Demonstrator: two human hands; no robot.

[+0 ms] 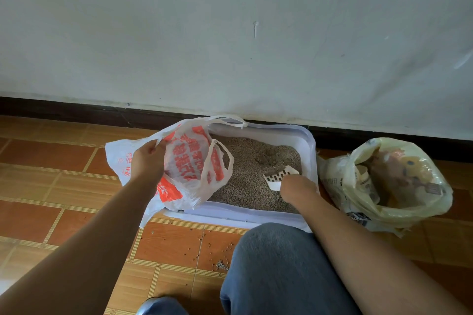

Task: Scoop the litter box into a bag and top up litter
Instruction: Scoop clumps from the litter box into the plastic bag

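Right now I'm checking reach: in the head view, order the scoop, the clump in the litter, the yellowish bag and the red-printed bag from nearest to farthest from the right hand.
1. Scoop, held in the right hand.
2. Clump, just beyond, in the litter.
3. Yellowish bag and red-printed bag, on opposite sides: too close to call.

My left hand point(149, 161) is out ahead on a straight bare forearm, fingers pinched closed with the knuckles up. My right hand point(298, 188) reaches forward lower down, curled in a closed grip, wrist bent downward. One knee point(279, 263) sits bent between both arms.
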